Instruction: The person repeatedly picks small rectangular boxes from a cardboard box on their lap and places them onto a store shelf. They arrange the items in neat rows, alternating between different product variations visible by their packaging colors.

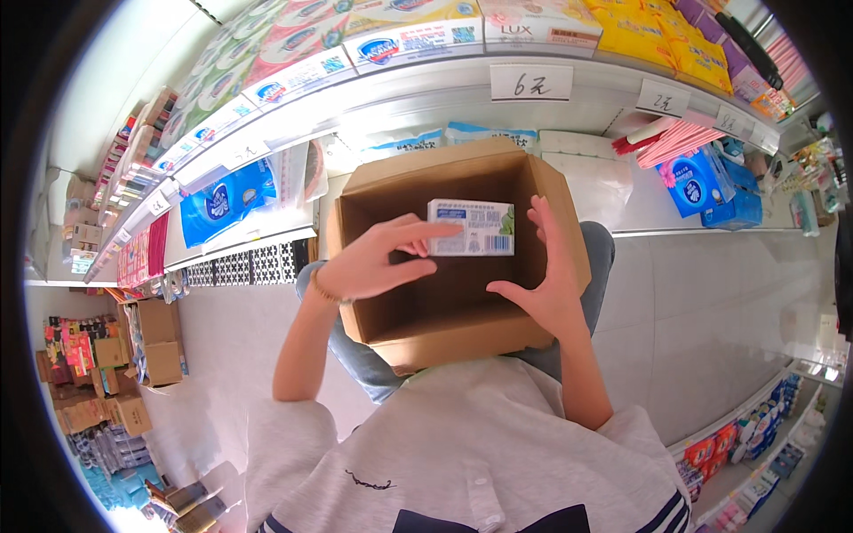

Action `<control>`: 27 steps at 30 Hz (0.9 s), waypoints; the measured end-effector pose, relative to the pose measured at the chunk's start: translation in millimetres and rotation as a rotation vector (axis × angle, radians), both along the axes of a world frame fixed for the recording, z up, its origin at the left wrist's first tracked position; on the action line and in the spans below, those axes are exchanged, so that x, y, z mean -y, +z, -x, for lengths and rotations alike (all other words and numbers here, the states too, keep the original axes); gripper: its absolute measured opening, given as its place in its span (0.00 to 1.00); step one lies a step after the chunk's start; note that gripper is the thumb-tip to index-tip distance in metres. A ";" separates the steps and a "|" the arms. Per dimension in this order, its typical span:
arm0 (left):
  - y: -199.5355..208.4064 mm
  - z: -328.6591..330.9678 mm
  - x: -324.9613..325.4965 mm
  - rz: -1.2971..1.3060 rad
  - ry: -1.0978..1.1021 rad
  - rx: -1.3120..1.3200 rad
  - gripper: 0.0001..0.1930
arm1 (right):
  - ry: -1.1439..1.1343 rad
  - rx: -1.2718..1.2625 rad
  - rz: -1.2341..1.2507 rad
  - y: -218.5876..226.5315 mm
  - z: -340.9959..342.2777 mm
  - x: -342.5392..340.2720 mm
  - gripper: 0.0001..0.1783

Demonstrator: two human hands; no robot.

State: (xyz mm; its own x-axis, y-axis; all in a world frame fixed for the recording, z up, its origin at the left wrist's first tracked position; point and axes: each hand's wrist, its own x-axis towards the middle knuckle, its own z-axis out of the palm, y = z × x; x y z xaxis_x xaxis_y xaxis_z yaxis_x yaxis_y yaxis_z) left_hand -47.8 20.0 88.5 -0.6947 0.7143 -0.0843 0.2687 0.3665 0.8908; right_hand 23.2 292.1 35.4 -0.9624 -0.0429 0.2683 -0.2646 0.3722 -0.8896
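Note:
A small white soap box (484, 233) with a barcode and a green leaf print shows over the opening of a brown cardboard carton (444, 354). My left hand (378, 258) is at the box's left end, its index finger lying across the printed face and its thumb apart below. Whether the soap box rests on something inside the carton is hidden. To the right of it, my right hand (546, 284) is open, fingers up and thumb stretched toward the middle, touching nothing. The carton sits between my knees, its flaps folded outward.
Ahead, an upper shelf carries rows of boxed soap (409, 18) and yellow packs (635, 35), with a price card (531, 83) on its edge. The lower shelf holds blue packs (229, 202) at left and blue tissue packs (697, 185) at right. Opened cartons (158, 342) stand at far left.

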 end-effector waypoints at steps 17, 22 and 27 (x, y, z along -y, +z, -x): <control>-26.2 -68.8 -22.8 -0.615 0.450 0.240 0.30 | 0.197 -0.171 0.132 19.5 21.6 71.3 0.61; -37.7 -60.1 -19.5 -0.739 0.677 0.341 0.24 | 0.186 -0.328 -0.155 36.5 27.9 67.0 0.61; -34.9 -59.7 -5.2 -0.902 0.721 0.441 0.23 | 0.171 -0.206 -0.219 55.3 27.6 48.0 0.60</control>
